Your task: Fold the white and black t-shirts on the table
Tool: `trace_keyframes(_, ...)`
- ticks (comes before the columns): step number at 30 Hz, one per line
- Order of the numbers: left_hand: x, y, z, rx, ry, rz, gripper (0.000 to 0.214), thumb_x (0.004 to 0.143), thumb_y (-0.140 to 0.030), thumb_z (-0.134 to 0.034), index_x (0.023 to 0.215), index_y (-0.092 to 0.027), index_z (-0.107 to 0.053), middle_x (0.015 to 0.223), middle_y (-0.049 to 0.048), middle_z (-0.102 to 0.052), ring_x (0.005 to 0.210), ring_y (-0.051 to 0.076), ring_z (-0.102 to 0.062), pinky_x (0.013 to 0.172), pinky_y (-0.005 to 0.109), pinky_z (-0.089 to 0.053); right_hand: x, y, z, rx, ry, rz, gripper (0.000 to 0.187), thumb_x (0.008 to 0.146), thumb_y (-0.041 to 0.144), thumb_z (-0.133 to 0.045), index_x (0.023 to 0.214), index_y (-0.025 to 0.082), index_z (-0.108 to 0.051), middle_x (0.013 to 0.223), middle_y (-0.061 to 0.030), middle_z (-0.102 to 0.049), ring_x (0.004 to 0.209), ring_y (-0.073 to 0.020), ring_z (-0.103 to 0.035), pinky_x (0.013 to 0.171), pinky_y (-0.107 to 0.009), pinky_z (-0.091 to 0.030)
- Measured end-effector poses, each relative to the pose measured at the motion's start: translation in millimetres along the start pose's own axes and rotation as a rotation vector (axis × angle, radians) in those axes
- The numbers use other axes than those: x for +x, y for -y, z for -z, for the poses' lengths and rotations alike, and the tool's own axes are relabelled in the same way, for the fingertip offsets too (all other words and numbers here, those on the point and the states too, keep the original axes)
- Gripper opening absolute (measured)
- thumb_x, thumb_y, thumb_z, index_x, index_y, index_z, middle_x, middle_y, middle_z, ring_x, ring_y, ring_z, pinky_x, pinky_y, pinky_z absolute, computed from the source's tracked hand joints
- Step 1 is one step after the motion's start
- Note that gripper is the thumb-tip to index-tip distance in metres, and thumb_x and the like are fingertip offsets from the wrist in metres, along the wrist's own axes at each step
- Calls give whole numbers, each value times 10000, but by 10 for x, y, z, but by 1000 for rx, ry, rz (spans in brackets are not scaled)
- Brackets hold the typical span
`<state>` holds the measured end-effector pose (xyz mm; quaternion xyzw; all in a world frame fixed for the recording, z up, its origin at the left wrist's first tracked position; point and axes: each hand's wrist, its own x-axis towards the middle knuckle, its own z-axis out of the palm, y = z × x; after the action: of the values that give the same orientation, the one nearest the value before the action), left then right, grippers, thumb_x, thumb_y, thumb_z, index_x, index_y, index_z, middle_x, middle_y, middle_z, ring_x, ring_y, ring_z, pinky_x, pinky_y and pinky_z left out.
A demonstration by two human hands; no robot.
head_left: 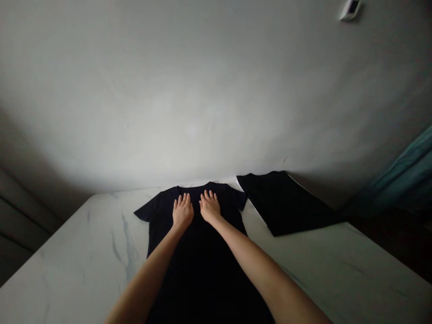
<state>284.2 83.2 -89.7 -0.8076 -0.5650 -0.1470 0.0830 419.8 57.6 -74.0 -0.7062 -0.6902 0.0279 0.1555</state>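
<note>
A dark navy T-shirt lies spread flat on a white marble table, neck toward the wall, both short sleeves out to the sides. My left hand rests palm down on the shirt's upper chest, fingers stretched out and together. My right hand lies flat beside it, just right of the shirt's middle, fingers spread slightly. Both hands sit close to the collar, nearly touching each other. Neither hand holds anything.
A second dark folded garment lies at the table's far right, against the plain white wall. A teal cloth hangs at the right edge. A small white device is mounted high on the wall.
</note>
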Motion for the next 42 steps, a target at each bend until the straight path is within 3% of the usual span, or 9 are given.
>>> trace_keyframes(4,-402,-126,0,38,110,-43,533,983,-263,-289,1482,-117,-407,1551,112,-373,1439,295,-329,1159,452,-290,-390,230,-131,35,58,23,538,1015,316,-247,1474,94,-421,1573,-133,-327,1471,-272,-235,1189,-442,-157)
trace_keyframes(8,-599,-43,74,46,156,-21,535,996,-333,-302,1501,-173,-383,1572,99,-337,1448,309,-307,1155,484,-287,-596,212,-172,36,67,11,576,1018,428,-250,1510,152,-365,1599,-122,-259,1482,-271,-206,1189,-474,-137)
trace_keyframes(14,-787,178,205,33,167,30,540,998,-458,-316,1508,-290,-361,1580,65,-330,1454,309,-295,1151,519,-280,-760,-75,-36,3,120,-103,639,1006,522,-245,1546,182,-281,1625,-126,-174,1493,-281,-158,1191,-467,-85)
trace_keyframes(23,-1075,633,264,61,161,52,567,993,-439,-336,1514,-215,-358,1576,92,-332,1451,293,-307,1157,451,-302,-987,-550,121,-79,121,-202,659,1005,526,-227,1554,162,-256,1626,-127,-172,1492,-271,-160,1185,-413,-76)
trace_keyframes(28,-1109,354,305,97,163,60,565,988,-348,-330,1483,-82,-395,1537,185,-374,1430,324,-339,1148,471,-309,-984,-154,144,-59,53,-217,620,1016,418,-242,1507,52,-343,1599,-197,-221,1486,-315,-166,1178,-479,-86)
trace_keyframes(31,-1174,47,308,52,141,-42,542,978,-266,-306,1495,-123,-383,1549,141,-372,1440,282,-332,1151,444,-315,-1030,261,76,9,71,-72,556,1019,335,-244,1509,94,-351,1605,-154,-236,1487,-275,-179,1187,-460,-111)
trace_keyframes(34,-1324,-98,323,30,132,-119,537,977,-237,-273,1497,-173,-388,1556,109,-368,1447,266,-322,1153,462,-309,-1168,519,-19,54,127,13,539,1022,308,-233,1512,116,-350,1606,-127,-246,1488,-244,-187,1197,-439,-122)
trace_keyframes(37,-1530,3,373,15,131,-142,533,989,-314,-295,1501,-195,-385,1563,93,-358,1456,275,-299,1167,481,-282,-1372,482,-44,70,118,70,570,1018,395,-275,1526,141,-327,1608,-120,-235,1490,-251,-181,1205,-450,-105)
trace_keyframes(42,-1868,410,449,-26,92,-137,576,981,-466,-349,1516,-254,-350,1582,52,-321,1462,292,-279,1165,501,-292,-1702,24,88,16,103,50,644,998,521,-290,1545,181,-285,1615,-104,-202,1490,-268,-181,1207,-474,-104)
